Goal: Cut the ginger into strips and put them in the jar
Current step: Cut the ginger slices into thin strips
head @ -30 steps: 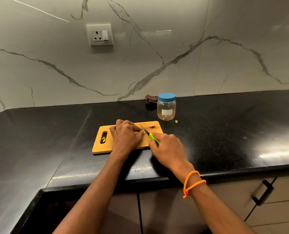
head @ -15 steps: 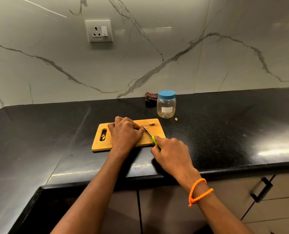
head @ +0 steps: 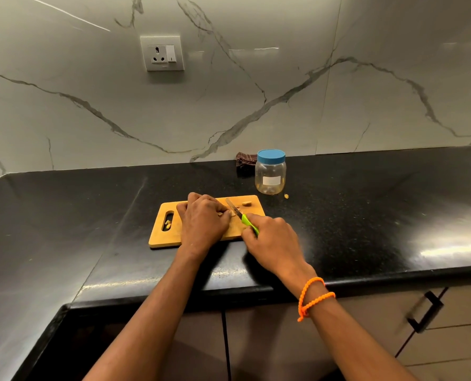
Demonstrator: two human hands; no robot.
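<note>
Wooden board point(head: 201, 240): behind it a lidded jar point(head: 270, 174) and cloth point(head: 245, 160). Left hand point(head: 202, 222) curls over, hiding ginger point(head: 226, 213). Right hand point(head: 272, 242) grips knife point(head: 239, 214), blade pointing away-left.

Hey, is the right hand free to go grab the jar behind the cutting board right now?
Probably not yet: the right hand grips the green-handled knife, so it would need to set that down. Otherwise the countertop path to the blue-lidded jar looks unobstructed.
</note>
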